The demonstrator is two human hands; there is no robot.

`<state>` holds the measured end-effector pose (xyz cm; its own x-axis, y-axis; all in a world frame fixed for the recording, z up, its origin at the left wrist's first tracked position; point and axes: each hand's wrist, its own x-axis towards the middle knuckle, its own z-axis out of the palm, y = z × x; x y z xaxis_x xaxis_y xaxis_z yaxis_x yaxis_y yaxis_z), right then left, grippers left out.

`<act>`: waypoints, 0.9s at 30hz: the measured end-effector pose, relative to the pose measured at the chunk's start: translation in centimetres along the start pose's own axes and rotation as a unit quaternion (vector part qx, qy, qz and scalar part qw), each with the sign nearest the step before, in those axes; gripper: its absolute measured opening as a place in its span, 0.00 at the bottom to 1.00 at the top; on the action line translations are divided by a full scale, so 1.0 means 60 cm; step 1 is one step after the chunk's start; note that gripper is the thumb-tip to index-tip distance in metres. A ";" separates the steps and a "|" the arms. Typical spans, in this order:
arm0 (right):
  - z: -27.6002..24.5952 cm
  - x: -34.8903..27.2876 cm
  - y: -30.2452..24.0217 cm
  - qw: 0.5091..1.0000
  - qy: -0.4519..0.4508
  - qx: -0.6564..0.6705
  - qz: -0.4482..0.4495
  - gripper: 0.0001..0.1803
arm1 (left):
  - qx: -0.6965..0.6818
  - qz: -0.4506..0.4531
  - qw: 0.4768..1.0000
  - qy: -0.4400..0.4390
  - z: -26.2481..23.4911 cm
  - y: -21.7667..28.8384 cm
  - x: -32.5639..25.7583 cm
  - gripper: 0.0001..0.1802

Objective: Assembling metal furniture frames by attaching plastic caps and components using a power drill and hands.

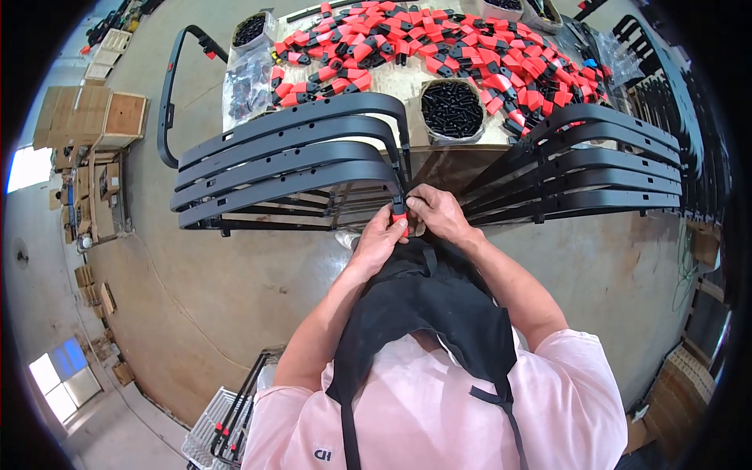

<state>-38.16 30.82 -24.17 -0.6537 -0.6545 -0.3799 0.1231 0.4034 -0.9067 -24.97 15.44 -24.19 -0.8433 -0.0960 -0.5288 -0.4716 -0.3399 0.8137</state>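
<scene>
Between my hands is the end of a black bent-tube frame (290, 190), the nearest of several stacked at the left. A red and black plastic end piece (399, 222) sits at that tube end. My left hand (380, 241) is closed around the red part, thumb and fingers pressed on it. Just right of it, my right hand (439, 211) has its thumb and forefinger pinched together against the tube end. Whatever lies between those fingertips is hidden or too small to name.
Ahead, a table (489, 139) carries a big heap of red and black plastic pieces (423, 39) and a container of small black parts (453, 110). More black frames (595, 160) lean at the right. One curved frame (167, 94) stands at the left; a white crate (211, 427) is behind.
</scene>
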 end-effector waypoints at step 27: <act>-0.008 0.028 -0.044 0.976 -0.112 0.034 0.185 0.20 | 0.104 0.075 0.990 0.064 -0.015 -0.016 0.004 0.25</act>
<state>-39.95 28.97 -22.34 -0.3759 -0.5989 -0.7071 0.3732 0.6007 -0.7071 -24.49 14.88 -25.31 -0.8746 -0.2525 -0.4139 -0.3978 -0.1146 0.9103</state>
